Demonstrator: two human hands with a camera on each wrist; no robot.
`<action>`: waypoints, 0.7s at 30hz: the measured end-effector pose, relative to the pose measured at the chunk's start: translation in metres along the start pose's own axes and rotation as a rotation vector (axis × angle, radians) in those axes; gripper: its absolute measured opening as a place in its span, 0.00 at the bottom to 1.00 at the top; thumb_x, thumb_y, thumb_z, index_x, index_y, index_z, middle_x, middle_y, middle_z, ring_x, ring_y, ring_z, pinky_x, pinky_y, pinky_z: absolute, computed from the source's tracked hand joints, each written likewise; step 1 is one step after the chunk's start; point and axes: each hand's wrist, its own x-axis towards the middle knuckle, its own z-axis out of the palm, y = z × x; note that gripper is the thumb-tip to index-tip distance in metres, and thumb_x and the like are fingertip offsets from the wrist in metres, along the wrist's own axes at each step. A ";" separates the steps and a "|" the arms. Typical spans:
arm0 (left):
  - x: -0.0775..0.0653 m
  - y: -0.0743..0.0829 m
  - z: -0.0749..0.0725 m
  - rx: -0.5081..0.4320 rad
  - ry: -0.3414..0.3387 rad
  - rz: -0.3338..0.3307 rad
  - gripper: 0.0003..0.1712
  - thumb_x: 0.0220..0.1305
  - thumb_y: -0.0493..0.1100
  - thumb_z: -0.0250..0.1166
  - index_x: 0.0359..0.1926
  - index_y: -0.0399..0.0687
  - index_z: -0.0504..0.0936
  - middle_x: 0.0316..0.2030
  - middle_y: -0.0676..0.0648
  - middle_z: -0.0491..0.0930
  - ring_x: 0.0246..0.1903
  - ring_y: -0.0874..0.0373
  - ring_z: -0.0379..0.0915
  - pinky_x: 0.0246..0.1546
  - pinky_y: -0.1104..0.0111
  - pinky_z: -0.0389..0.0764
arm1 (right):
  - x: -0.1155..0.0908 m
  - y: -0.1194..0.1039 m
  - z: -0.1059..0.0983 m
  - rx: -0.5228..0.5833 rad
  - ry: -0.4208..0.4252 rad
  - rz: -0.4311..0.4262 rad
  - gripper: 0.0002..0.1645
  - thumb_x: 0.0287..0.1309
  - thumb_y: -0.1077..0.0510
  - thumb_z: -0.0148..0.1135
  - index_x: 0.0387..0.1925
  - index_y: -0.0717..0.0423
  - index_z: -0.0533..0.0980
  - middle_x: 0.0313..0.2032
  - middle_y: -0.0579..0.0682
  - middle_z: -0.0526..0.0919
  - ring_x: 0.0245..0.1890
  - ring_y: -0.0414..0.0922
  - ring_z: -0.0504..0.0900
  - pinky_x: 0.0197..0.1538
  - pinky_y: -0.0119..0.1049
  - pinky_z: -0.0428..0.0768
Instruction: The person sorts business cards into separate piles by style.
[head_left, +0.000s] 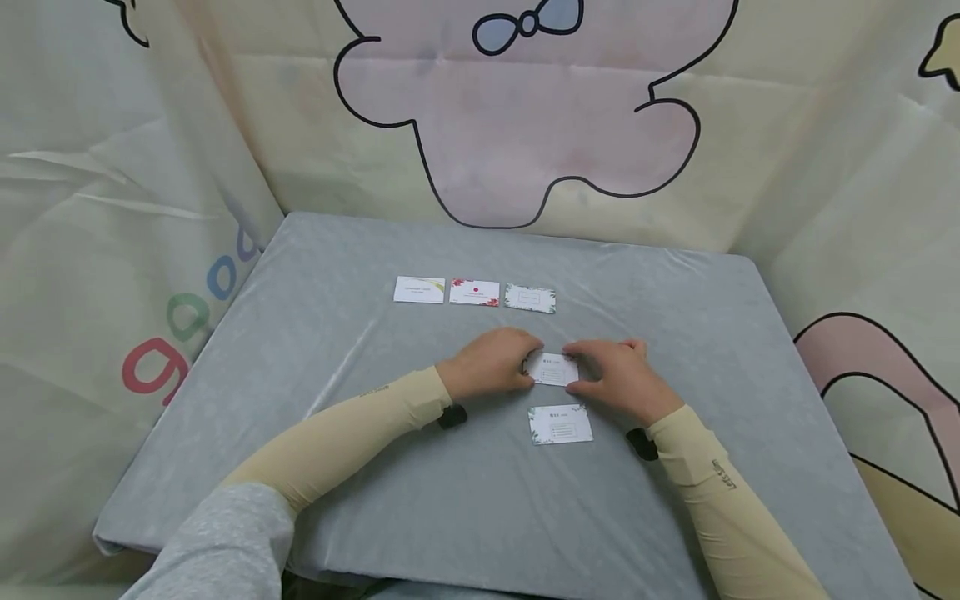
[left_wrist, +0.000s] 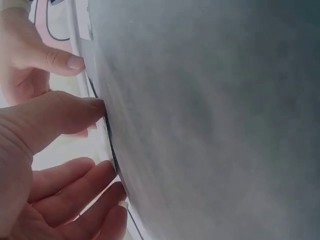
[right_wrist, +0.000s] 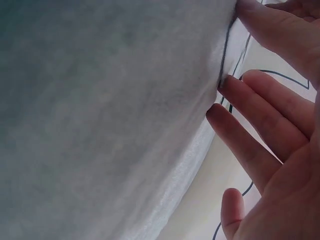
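Observation:
A small white card [head_left: 555, 369] with printed text lies between my two hands near the middle of the table in the head view. My left hand [head_left: 491, 364] holds it at the left edge, thumb at the near corner and fingers at the far one. On the opposite edge, my right hand [head_left: 621, 379] grips it the same way. From the left wrist, that hand's thumb and fingertips meet close to the cloth. Just nearer to me lies a second white card [head_left: 561, 425] with leafy corners.
Farther back, three cards lie in a row: one with a yellow-green corner [head_left: 418, 289], one with red flowers [head_left: 475, 292] and one with a leafy border [head_left: 530, 298]. Grey cloth covers the table [head_left: 420, 492]. Printed curtains [head_left: 285, 125] hang behind and at both sides.

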 end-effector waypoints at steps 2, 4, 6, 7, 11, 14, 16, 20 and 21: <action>0.001 -0.003 -0.001 -0.023 0.007 -0.001 0.33 0.59 0.49 0.72 0.64 0.45 0.77 0.54 0.50 0.82 0.48 0.61 0.75 0.55 0.65 0.78 | 0.001 0.000 0.000 0.005 0.008 -0.008 0.36 0.47 0.45 0.79 0.60 0.46 0.79 0.57 0.46 0.85 0.58 0.47 0.82 0.52 0.52 0.54; 0.001 -0.006 -0.002 -0.043 0.011 -0.002 0.34 0.59 0.49 0.72 0.65 0.45 0.76 0.55 0.50 0.82 0.48 0.61 0.75 0.55 0.65 0.78 | 0.003 0.000 0.001 0.011 0.016 -0.016 0.36 0.48 0.46 0.79 0.60 0.46 0.79 0.57 0.46 0.85 0.58 0.47 0.82 0.52 0.52 0.54; 0.001 -0.010 -0.004 -0.048 0.014 -0.005 0.35 0.59 0.50 0.72 0.66 0.45 0.76 0.57 0.49 0.81 0.50 0.61 0.75 0.57 0.65 0.77 | 0.006 -0.001 0.001 0.022 0.026 -0.020 0.35 0.49 0.46 0.78 0.60 0.46 0.79 0.57 0.46 0.85 0.58 0.47 0.82 0.52 0.52 0.54; 0.002 -0.012 -0.005 -0.047 0.015 -0.008 0.35 0.59 0.50 0.72 0.66 0.45 0.75 0.57 0.49 0.81 0.51 0.60 0.75 0.57 0.64 0.77 | 0.007 -0.001 0.002 0.026 0.034 -0.023 0.35 0.49 0.46 0.78 0.60 0.46 0.79 0.57 0.46 0.85 0.58 0.47 0.82 0.52 0.52 0.55; 0.003 -0.023 -0.007 -0.017 0.037 -0.024 0.36 0.60 0.51 0.71 0.68 0.46 0.74 0.59 0.50 0.80 0.56 0.60 0.75 0.60 0.63 0.77 | 0.020 -0.003 0.004 0.044 0.060 -0.033 0.34 0.51 0.47 0.77 0.61 0.47 0.78 0.57 0.46 0.84 0.58 0.48 0.82 0.53 0.53 0.56; 0.006 -0.033 -0.010 -0.003 0.070 -0.029 0.36 0.59 0.50 0.71 0.67 0.47 0.73 0.57 0.50 0.80 0.53 0.60 0.75 0.58 0.63 0.78 | 0.033 -0.004 0.005 0.045 0.064 -0.029 0.34 0.53 0.46 0.76 0.62 0.47 0.77 0.58 0.47 0.83 0.59 0.50 0.81 0.54 0.55 0.58; 0.011 -0.041 -0.013 0.011 0.085 -0.022 0.36 0.59 0.50 0.70 0.67 0.47 0.73 0.54 0.51 0.81 0.50 0.61 0.75 0.56 0.64 0.78 | 0.043 -0.004 0.005 0.046 0.057 -0.014 0.34 0.54 0.46 0.76 0.62 0.46 0.76 0.60 0.48 0.83 0.60 0.51 0.80 0.56 0.57 0.59; 0.022 -0.056 -0.021 0.056 0.093 -0.036 0.37 0.59 0.50 0.70 0.68 0.48 0.73 0.56 0.50 0.81 0.54 0.59 0.76 0.58 0.62 0.77 | 0.064 -0.004 0.003 0.048 0.046 0.028 0.34 0.54 0.46 0.75 0.63 0.45 0.76 0.61 0.49 0.81 0.63 0.54 0.78 0.60 0.62 0.60; 0.025 -0.060 -0.023 0.066 0.088 -0.042 0.37 0.59 0.50 0.69 0.69 0.48 0.72 0.57 0.50 0.81 0.57 0.57 0.76 0.60 0.62 0.76 | 0.070 -0.004 0.002 0.050 0.042 0.038 0.34 0.55 0.46 0.75 0.63 0.46 0.75 0.62 0.50 0.80 0.64 0.54 0.77 0.60 0.63 0.59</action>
